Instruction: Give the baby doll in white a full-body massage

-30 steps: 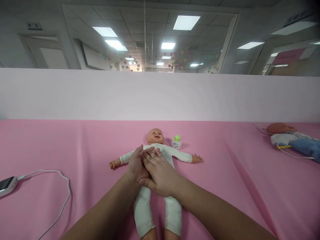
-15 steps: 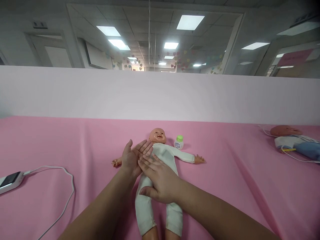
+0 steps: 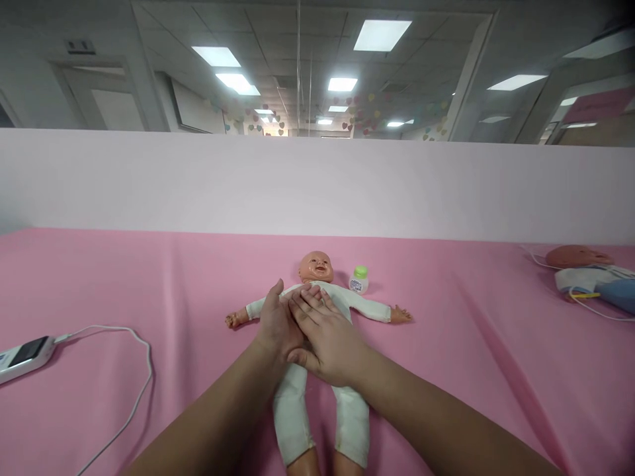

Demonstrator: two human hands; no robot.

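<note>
A baby doll (image 3: 317, 267) in a white cloth suit lies on its back, arms spread, in the middle of the pink cover. Above its torso, my left hand (image 3: 278, 322) is turned palm up with the fingers stretched out. My right hand (image 3: 328, 336) lies palm down across the left fingers and palm, its own fingers extended. Nothing shows between the two palms, though part of the left palm is covered. A small clear bottle with a green cap (image 3: 359, 280) stands beside the doll's head, above its outstretched arm on the right.
At the left lies a white handheld device (image 3: 27, 360) with a dark screen and a white cable (image 3: 143, 390). A second doll (image 3: 592, 277) in white and blue lies at the far right. Behind the pink cover (image 3: 198, 277) rises a white panel (image 3: 317, 185) with glass above it.
My right hand has slid forward and now overlaps my left hand more fully. My left hand has shifted slightly right, uncovering the doll's sleeve. The view has shifted a little.
</note>
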